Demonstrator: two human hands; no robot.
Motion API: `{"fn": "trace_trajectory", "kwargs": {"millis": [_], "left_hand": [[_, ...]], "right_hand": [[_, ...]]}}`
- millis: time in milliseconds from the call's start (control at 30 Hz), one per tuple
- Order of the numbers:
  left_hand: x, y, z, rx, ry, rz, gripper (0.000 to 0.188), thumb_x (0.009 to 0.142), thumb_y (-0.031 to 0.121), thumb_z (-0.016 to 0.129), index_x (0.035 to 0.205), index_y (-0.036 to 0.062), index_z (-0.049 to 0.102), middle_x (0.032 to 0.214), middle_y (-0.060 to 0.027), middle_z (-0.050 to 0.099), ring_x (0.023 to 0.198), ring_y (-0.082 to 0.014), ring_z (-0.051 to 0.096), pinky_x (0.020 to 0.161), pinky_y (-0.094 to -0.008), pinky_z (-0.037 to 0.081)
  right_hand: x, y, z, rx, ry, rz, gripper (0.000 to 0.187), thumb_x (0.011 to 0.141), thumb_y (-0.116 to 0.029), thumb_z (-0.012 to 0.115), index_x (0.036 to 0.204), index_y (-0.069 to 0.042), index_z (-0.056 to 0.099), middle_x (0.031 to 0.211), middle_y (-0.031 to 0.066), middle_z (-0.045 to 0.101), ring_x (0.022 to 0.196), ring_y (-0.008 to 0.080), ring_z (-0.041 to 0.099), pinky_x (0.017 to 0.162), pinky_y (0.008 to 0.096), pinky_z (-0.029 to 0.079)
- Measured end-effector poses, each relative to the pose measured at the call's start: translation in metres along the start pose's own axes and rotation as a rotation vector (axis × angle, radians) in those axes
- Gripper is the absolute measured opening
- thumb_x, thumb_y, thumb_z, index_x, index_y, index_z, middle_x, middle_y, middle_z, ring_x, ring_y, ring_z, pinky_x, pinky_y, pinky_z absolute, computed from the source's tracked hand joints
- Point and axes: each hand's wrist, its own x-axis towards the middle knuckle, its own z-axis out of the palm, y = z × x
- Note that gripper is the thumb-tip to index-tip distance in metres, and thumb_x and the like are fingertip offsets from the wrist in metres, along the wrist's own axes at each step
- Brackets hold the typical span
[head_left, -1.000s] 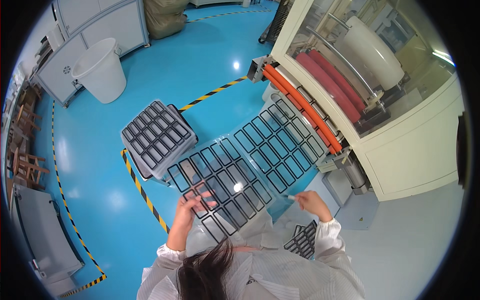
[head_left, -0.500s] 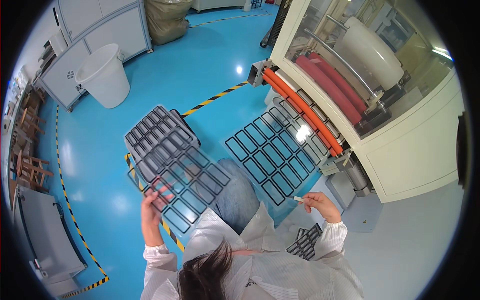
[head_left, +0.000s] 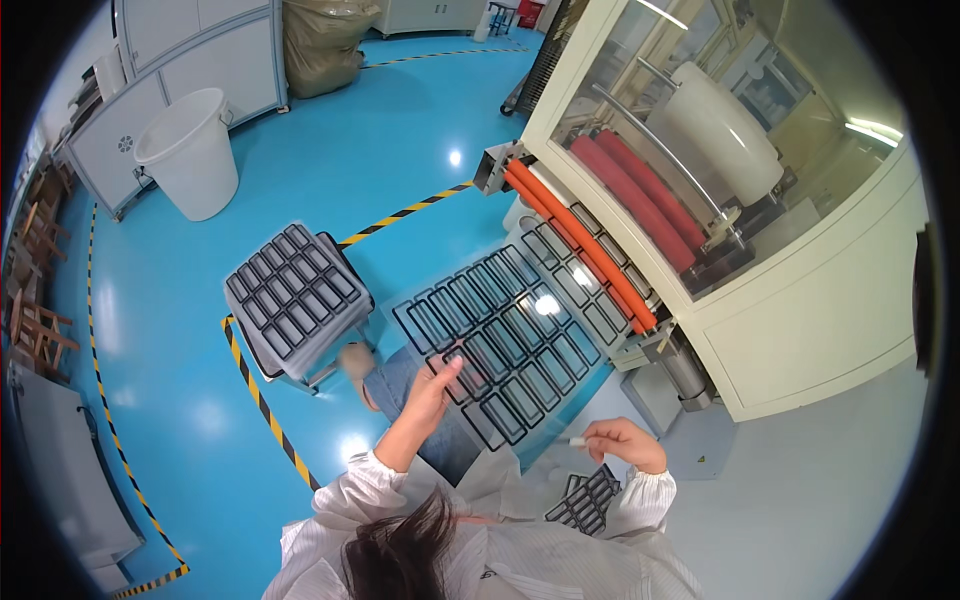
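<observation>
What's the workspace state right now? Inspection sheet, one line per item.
Surface: glossy blue floor with yellow-black hazard tape.
Job's things: clear film sheet of black rectangular frames coming off the machine's orange rollers; stack of similar sheets on a stand.
Clutter: white bucket, tan sack, more frames low by the right arm.
Grippers: left hand touches the sheet's near edge; right hand pinches a small white tool.
Cables: nothing seen.
Surroundings: cream glazed machine, grey cabinets.

Likely a factory floor: roller machine [head_left: 690, 200], hazard-taped blue floor [head_left: 330, 180].
</observation>
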Motion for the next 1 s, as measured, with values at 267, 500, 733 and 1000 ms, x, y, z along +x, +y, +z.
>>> {"fn": "trace_trajectory", "kwargs": {"millis": [267,500,733,1000], "left_hand": [[-0.004,-0.006,0.01,0.011,0.022,0.025,0.037,0.091,0.018,0.056,0.124,0.0021,0.049,0.117,-0.0095,0.059,0.101,-0.0234,0.062,0.084,-0.0358,0.052],[-0.017,-0.01,0.008,-0.035,0.055,0.03,0.046,0.093,0.018,0.052,0.134,-0.0001,0.04,0.118,-0.0133,0.058,0.098,-0.0274,0.063,0.086,-0.0374,0.049],[-0.032,-0.004,0.008,-0.023,0.109,0.032,0.042,0.094,0.02,0.05,0.131,0.0017,0.045,0.113,-0.0118,0.061,0.094,-0.0254,0.064,0.085,-0.036,0.05],[-0.042,-0.001,-0.001,0.018,0.176,0.05,0.04,0.093,0.017,0.05,0.129,0.0001,0.046,0.108,-0.0111,0.064,0.089,-0.0227,0.065,0.079,-0.0326,0.051]], "right_hand": [[0.116,-0.03,-0.017,-0.465,0.795,-0.31,0.025,0.093,-0.016,0.05,0.114,-0.004,0.057,0.065,0.0081,0.061,0.058,0.0162,0.058,0.056,0.0285,0.045],[0.209,-0.04,-0.024,-0.901,0.814,-0.48,0.029,0.09,-0.015,0.051,0.118,-0.012,0.057,0.082,0.019,0.064,0.074,0.0363,0.061,0.065,0.0429,0.048],[0.242,-0.047,-0.012,-0.925,0.79,-0.509,0.026,0.091,-0.015,0.05,0.115,-0.012,0.059,0.076,0.0184,0.063,0.068,0.0359,0.061,0.06,0.0415,0.047],[0.259,-0.05,-0.001,-1.074,0.738,-0.462,0.026,0.089,-0.013,0.052,0.112,-0.013,0.063,0.076,0.0159,0.065,0.07,0.033,0.062,0.062,0.0429,0.049]]}}
